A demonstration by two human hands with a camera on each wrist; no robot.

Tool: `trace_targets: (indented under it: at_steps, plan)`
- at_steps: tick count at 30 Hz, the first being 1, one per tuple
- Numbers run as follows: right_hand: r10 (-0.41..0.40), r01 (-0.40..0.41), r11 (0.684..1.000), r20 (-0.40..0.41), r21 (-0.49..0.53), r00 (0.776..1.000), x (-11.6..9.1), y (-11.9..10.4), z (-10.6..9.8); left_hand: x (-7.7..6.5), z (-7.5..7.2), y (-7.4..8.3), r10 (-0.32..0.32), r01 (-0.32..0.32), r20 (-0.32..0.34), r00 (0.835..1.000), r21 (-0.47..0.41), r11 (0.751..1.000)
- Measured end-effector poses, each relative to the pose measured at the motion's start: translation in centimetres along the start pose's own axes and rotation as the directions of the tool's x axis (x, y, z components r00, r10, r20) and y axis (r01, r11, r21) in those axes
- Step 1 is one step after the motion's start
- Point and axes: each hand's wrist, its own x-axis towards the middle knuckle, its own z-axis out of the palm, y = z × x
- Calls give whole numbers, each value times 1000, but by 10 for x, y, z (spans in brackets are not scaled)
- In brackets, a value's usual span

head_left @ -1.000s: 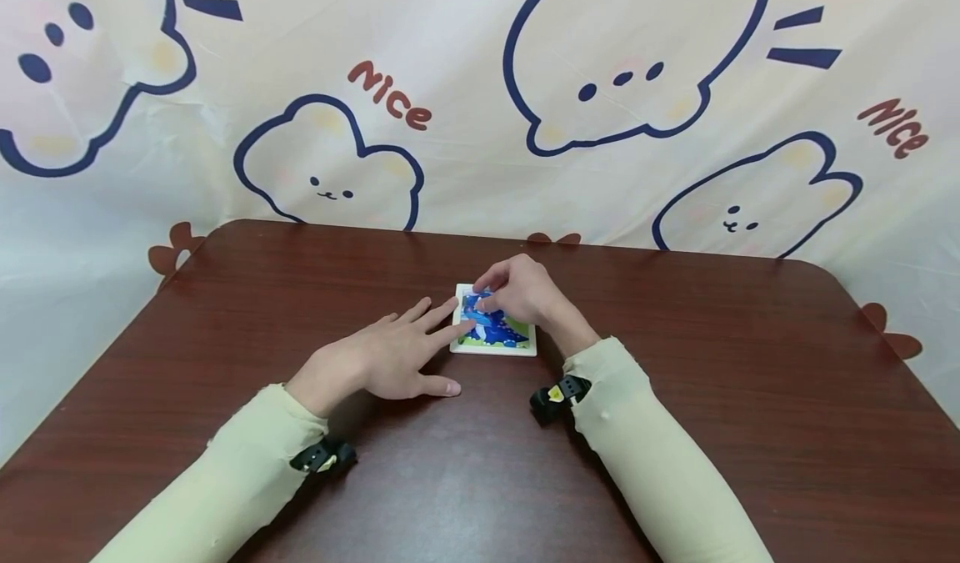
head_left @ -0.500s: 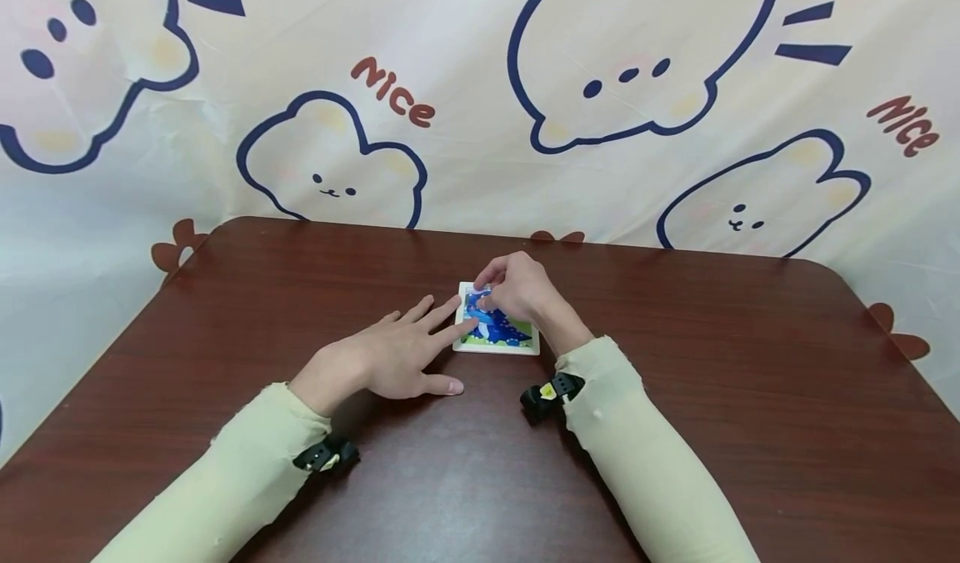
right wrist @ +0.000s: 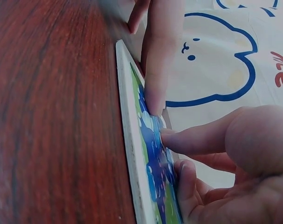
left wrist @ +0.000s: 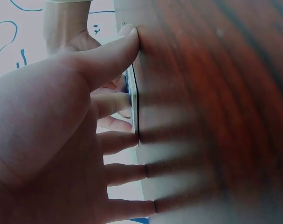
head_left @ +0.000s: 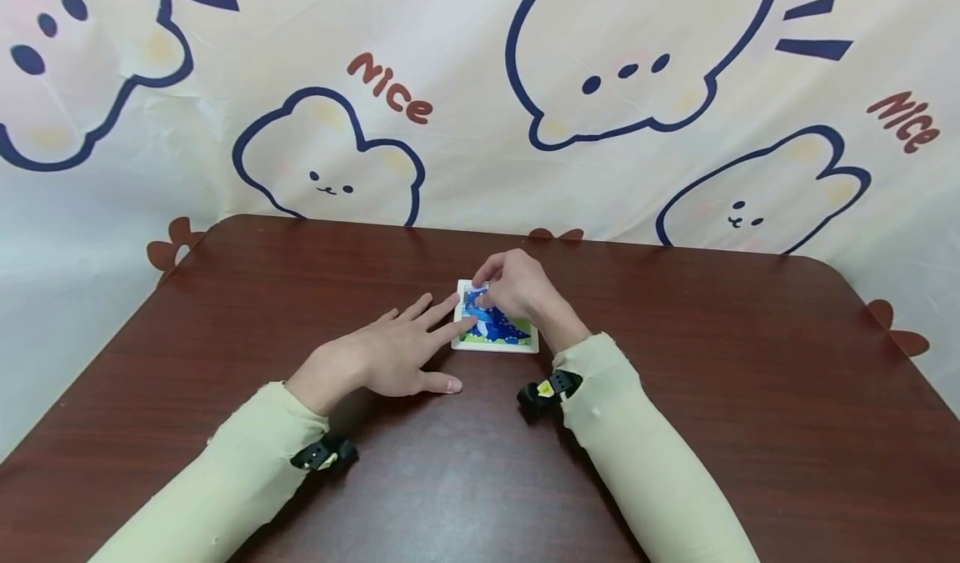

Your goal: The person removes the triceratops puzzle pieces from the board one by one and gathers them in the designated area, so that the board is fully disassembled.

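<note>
A small square picture puzzle (head_left: 493, 330) with a blue dinosaur on green lies flat on the table, its white frame (right wrist: 126, 107) raised around the picture. My left hand (head_left: 390, 359) spreads its fingers beside it. The left index fingertip touches the picture, the middle fingertip sits right at the frame's left edge, and the thumb rests apart, nearer me. Over the puzzle's far right part is my right hand (head_left: 517, 284), fingers bent. In the right wrist view, the right thumb (right wrist: 195, 139) touches the picture; I cannot tell whether it pinches a piece. That hand hides the upper right of the picture.
The dark brown wooden table (head_left: 675, 363) reaches around both arms. Behind it hangs a pale cloth (head_left: 465, 171) with blue cartoon outlines. Black wrist straps (head_left: 551, 392) sit over the light sleeves.
My right wrist has shifted slightly left, while its fingers stay at the far part of the puzzle. The left hand keeps its place, and the head view has shifted a little.
</note>
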Motion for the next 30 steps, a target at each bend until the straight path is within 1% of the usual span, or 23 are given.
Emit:
trace_targets:
  at_steps: [8,11,14,19,21,22,26,28,30]
  plan:
    - [-7,7,1000,3,7,1000,0,-1,-1,0,1,-2,0,0,-3,1000,-20,1000]
    - [-8,8,1000,0,20,1000,0,-1,-1,1,1,-4,14,-14,-6,1000,-29,999]
    - [-11,11,999,-6,35,1000,1,0,-1,7,8,-12,17,-18,-18,1000,-41,999]
    - [-23,25,998,-28,52,999,1,2,0,22,23,-30,15,-16,-43,999,-36,999]
    - [-28,30,998,-37,59,999,0,3,0,22,23,-29,26,-27,-47,999,-26,999]
    - [-31,33,998,-39,61,999,1,3,0,20,21,-26,20,-21,-42,999,-29,999]
    - [-40,43,996,-43,72,998,0,2,1,6,6,-8,11,-11,-12,1000,-20,1000]
    - [-40,43,996,-42,76,998,0,2,1,1,1,-2,-7,7,4,1000,-19,1000]
    - [-38,41,996,-43,83,998,0,3,1,1,1,-1,-9,9,6,1000,-18,1000]
